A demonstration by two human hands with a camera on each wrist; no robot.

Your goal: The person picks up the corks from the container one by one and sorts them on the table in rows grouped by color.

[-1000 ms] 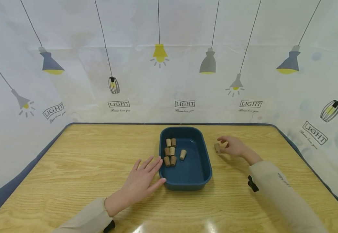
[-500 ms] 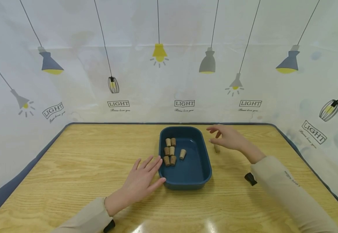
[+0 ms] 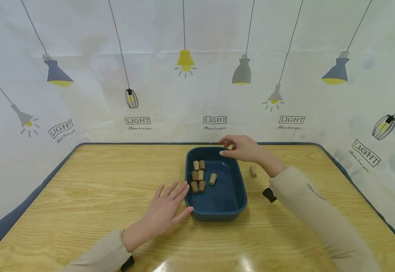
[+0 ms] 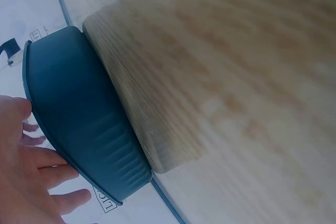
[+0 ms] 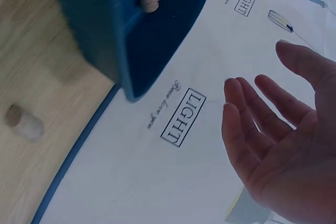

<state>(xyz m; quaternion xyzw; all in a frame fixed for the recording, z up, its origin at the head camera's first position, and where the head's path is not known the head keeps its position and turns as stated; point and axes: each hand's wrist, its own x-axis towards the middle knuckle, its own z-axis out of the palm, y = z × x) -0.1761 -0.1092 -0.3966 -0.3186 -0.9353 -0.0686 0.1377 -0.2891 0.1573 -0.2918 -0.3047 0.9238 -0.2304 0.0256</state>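
Note:
A dark blue tray (image 3: 218, 211) stands on the wooden table, with several tapered corks (image 3: 201, 175) in paired rows along its left side. One lighter cork (image 3: 212, 179) stands apart, nearer the tray's middle. My left hand (image 3: 161, 211), fingers spread, touches the tray's left rim, seen also in the left wrist view at the rim (image 4: 46, 135). Over the tray's far right corner hovers my right hand (image 3: 243, 148), its fingers loosely bent and nothing between them in the right wrist view. Another cork (image 3: 253, 171) stands on the table right of the tray, below the right forearm.
The wooden table (image 3: 116, 170) is edged in dark blue. Behind it rises a pale backdrop (image 3: 170, 87) printed with lamps and the word LIGHT. Black straps (image 3: 269, 195) show at the sleeves (image 3: 306, 204).
My right hand has released the cork on the table, lifted, and moved left and away over the tray's far corner. The left hand and tray stay in place.

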